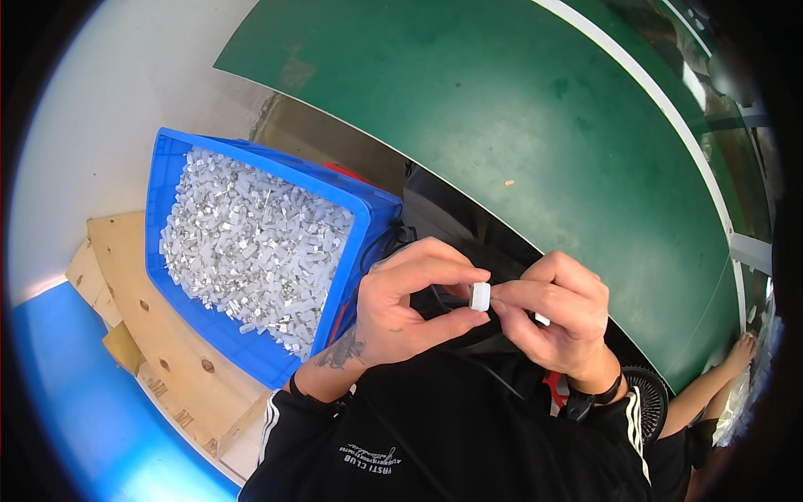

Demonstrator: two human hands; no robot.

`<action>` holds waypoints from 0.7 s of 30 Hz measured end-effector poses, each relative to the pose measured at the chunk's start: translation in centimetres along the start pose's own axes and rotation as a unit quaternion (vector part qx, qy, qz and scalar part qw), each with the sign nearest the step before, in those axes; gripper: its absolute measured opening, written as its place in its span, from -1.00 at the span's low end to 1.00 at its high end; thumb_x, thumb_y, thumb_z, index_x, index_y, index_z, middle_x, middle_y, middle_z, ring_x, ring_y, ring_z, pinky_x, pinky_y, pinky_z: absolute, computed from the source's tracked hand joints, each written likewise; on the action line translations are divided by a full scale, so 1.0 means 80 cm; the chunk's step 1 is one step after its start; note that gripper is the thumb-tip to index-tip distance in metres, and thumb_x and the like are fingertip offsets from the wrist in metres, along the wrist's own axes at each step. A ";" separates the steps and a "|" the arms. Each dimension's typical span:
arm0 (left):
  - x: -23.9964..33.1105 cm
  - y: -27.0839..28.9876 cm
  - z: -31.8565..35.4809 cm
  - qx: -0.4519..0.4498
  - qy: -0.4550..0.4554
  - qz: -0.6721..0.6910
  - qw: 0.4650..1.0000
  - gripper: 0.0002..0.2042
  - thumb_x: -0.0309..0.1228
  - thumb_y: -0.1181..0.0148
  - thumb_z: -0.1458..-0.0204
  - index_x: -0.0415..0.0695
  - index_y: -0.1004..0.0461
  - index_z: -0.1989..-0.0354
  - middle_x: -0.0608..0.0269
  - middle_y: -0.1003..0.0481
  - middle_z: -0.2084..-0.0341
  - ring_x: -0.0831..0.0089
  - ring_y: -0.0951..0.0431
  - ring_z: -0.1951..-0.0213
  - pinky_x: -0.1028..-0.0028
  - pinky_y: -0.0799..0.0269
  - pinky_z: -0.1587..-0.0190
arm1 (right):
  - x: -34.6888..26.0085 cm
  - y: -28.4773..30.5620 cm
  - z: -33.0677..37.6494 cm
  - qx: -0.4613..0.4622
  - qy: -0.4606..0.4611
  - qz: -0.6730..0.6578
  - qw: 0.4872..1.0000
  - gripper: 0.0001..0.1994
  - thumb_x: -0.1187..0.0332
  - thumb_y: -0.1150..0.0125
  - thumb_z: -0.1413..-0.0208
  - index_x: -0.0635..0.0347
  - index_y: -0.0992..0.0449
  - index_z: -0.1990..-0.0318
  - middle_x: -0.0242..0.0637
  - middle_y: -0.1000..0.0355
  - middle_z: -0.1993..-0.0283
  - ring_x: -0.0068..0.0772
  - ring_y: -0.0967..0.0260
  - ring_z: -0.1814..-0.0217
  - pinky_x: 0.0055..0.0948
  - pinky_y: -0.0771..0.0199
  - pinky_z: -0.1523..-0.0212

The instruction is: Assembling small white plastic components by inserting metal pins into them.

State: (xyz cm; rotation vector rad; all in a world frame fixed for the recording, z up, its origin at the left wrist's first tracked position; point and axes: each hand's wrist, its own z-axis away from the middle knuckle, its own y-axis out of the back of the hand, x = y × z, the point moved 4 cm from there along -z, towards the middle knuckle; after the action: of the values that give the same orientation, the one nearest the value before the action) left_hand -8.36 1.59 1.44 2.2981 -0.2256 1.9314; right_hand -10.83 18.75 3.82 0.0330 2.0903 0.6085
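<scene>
A small white block-shaped plastic piece (pixel 479 296) is pinched between the thumb and forefinger of my left hand (pixel 410 305). My right hand (pixel 559 311) meets it from the right, thumb and forefinger pressed together at the side of the piece. Whatever sits between those right fingertips is too small and covered to name. A second white bit (pixel 542 319) shows under the curled fingers of my right hand. Both hands are held in front of my black shirt, close to the near edge of the green table.
A blue plastic bin (pixel 361 243) to the left holds a heap of small white and shiny metal pieces (pixel 255 243). Wooden boards (pixel 142 301) lie beside it. The green table (pixel 535 125) stretches ahead, with a small tan scrap (pixel 509 182) on it. Another person's arm (pixel 711 385) rests at far right.
</scene>
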 end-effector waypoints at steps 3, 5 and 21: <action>0.001 -0.001 0.000 -0.003 0.002 -0.009 1.000 -0.67 -0.60 -0.39 0.19 -0.24 -0.54 0.16 0.20 -0.50 0.31 0.50 -0.54 0.37 0.57 -0.44 0.32 | -0.001 0.002 0.000 0.000 -0.002 0.006 1.000 -0.74 0.62 -0.33 0.43 0.15 -0.60 0.44 -0.46 -0.27 0.59 -0.53 -0.25 0.61 -0.53 -0.24 0.65; -0.001 -0.001 0.001 -0.004 0.016 -0.016 1.000 -0.66 -0.60 -0.40 0.19 -0.23 -0.55 0.17 0.21 -0.51 0.33 0.50 -0.54 0.37 0.56 -0.44 0.32 | -0.001 0.002 0.000 -0.020 0.010 0.017 1.000 -0.74 0.62 -0.34 0.42 0.16 -0.58 0.44 -0.45 -0.27 0.59 -0.51 -0.25 0.61 -0.52 -0.24 0.64; -0.005 -0.002 0.000 -0.017 0.013 -0.026 0.999 -0.68 -0.58 -0.40 0.18 -0.23 -0.55 0.18 0.22 -0.53 0.35 0.49 -0.55 0.35 0.55 -0.44 0.29 | 0.001 0.000 0.001 -0.047 -0.005 0.010 0.999 -0.78 0.59 -0.31 0.39 0.12 -0.52 0.47 -0.43 -0.26 0.56 -0.47 -0.23 0.63 -0.49 -0.24 0.64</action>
State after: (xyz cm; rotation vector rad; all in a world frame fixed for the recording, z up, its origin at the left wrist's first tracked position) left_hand -8.40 1.74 1.07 2.2337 -0.1921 1.9166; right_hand -10.81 18.76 3.73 0.0026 2.0510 0.7168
